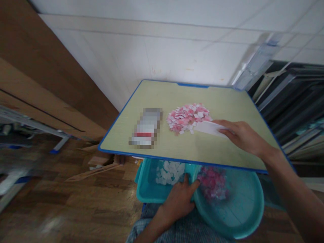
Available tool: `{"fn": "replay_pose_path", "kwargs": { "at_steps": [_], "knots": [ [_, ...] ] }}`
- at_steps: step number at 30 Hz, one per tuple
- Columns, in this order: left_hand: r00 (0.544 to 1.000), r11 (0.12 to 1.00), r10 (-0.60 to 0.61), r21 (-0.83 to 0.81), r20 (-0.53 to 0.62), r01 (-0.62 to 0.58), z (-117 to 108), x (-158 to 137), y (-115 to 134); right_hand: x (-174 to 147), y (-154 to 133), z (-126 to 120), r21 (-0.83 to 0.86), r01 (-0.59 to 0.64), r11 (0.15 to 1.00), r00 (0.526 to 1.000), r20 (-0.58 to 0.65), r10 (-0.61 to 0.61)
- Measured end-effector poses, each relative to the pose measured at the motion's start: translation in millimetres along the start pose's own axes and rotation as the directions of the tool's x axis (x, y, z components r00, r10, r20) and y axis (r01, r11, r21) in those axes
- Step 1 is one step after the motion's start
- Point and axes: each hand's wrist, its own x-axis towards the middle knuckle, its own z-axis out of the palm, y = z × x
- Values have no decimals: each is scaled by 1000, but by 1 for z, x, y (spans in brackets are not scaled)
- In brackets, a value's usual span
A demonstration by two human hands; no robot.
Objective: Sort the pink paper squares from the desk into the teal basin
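My right hand [238,135] grips a flat white card [210,128] between thumb and fingers. The card's far end touches the near right side of a pile of small pink and white paper-like pieces [187,116] on the pale yellow board [162,148]. Below the board's near edge, my left hand [181,194] is closed at the rim of the round teal basin [259,202], where it meets a rectangular teal tub [152,197]. Part of its grip is hidden. Bright pink pieces [214,182] lie in the basin; white pieces [169,172] lie in the tub.
A blurred-out rectangular object [146,128] rests on the board's left part. Behind stands a white wall [164,54], with a clear plastic bottle [258,62] at the right rear. Dark stacked panels [298,91] are on the right. Wood scraps [101,162] lie on the floor at left.
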Motion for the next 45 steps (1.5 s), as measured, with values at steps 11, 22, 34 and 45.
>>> {"fn": "replay_pose_path", "kwargs": {
  "at_steps": [11, 22, 34, 45],
  "knots": [
    [998, 993, -66, 102, -25, 68, -17, -6, 13, 16, -5, -2, -94, 24, 995, 999, 28, -22],
    [999, 998, -23, 54, -37, 25, -6, -9, 3, 14, -1, -15, -59, 77, 995, 994, 83, -72],
    [1000, 997, 0, 78, -25, 2, 0, -9, 0, 5, -16, -23, 25, 76, 997, 985, 151, -79],
    [1000, 998, -10, 65, -5, 10, -1, -9, 1, 14, -25, -12, -16, 76, 997, 985, 154, -73]
  ]
}}
